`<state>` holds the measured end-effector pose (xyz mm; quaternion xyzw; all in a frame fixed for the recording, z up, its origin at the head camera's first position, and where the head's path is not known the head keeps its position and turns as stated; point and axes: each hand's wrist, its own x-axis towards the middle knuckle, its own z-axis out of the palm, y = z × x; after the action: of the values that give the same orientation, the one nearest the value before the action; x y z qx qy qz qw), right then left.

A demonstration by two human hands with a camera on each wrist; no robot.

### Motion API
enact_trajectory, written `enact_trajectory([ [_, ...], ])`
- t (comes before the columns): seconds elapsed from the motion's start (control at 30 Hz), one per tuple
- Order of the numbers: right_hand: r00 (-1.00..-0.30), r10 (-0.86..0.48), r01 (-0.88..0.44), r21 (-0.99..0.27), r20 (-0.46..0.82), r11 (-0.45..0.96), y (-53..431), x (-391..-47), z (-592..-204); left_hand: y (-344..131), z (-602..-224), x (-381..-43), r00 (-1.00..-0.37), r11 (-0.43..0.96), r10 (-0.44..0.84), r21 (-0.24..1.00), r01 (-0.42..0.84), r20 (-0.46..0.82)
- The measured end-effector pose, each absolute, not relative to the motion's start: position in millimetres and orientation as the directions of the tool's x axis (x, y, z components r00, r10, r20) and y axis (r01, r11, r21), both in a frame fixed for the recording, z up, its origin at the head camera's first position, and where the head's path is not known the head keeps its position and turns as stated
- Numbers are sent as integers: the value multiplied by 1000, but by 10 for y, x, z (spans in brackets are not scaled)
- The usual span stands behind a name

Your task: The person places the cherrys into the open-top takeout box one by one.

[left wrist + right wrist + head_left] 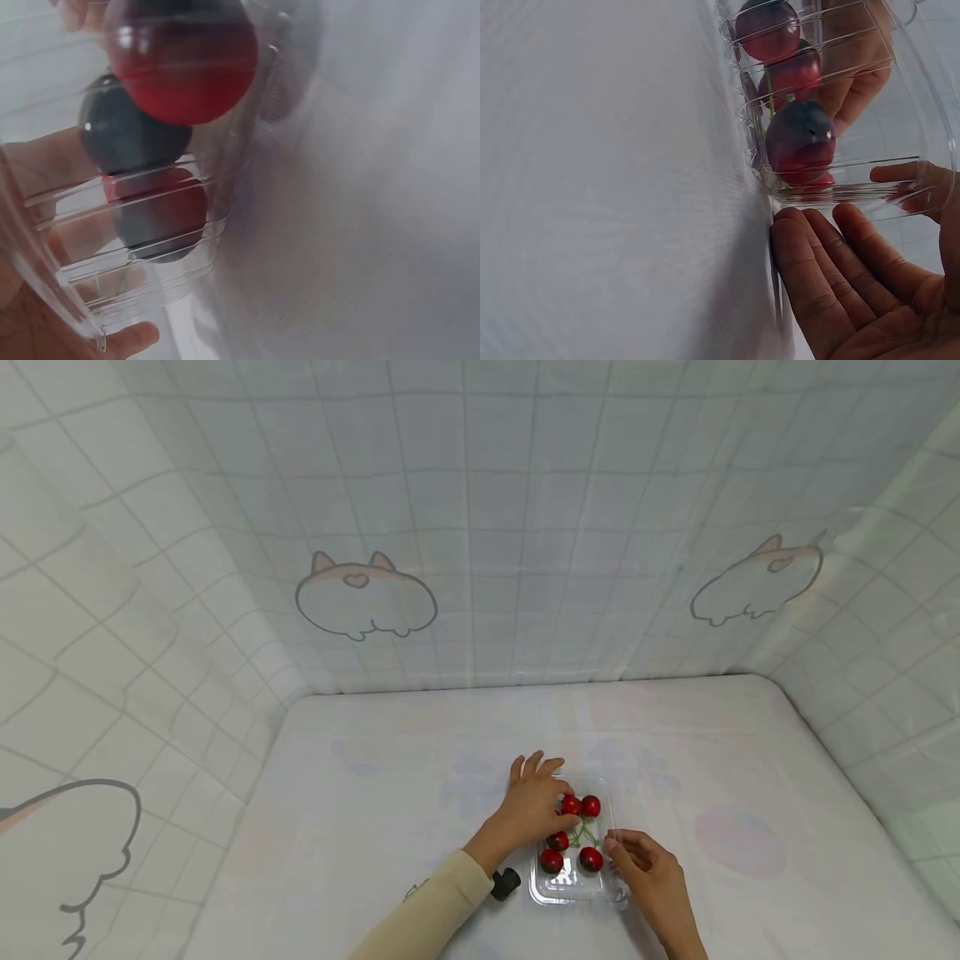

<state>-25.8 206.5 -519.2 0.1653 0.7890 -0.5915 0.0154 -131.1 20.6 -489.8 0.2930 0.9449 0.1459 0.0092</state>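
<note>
A clear plastic box (542,895) lies on the table with several dark red cherries (591,860) and thin green stems inside. My left hand (528,808) reaches over its left side, pinching a cherry (572,805) near the far end between thumb and forefinger; the other fingers spread out past the rim. At the right wall, my right hand (652,874) grips the box's edge, thumb (909,176) on the inner side and fingers (810,277) along the outside. Through the clear wall, the left wrist view shows cherries (161,214) in front of the left hand's fingers.
A pale patterned cloth (360,802) covers the table. White grid-patterned curtains (495,568) with cartoon animal drawings stand at the back and both sides. A small black object (506,883) sits beside the left sleeve (442,902).
</note>
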Motion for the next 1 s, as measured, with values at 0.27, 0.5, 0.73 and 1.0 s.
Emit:
enact_trajectory([
  [0.27,-952,231,256,-938,-202,234,2052,-242,-5214,228,-4948,-1297,-842,813,536,232,535,61],
  [0.5,-953,228,252,-938,-199,237,2043,-234,-5218,227,-4950,-1280,-850,821,526,237,519,40],
  [0.73,-960,216,226,-947,-177,227,2053,-225,-5233,150,-4919,-1240,-839,797,538,274,539,86],
  [1.0,-953,238,251,-930,-189,268,2063,-200,-5271,-11,-4814,-1156,-835,698,530,484,528,148],
])
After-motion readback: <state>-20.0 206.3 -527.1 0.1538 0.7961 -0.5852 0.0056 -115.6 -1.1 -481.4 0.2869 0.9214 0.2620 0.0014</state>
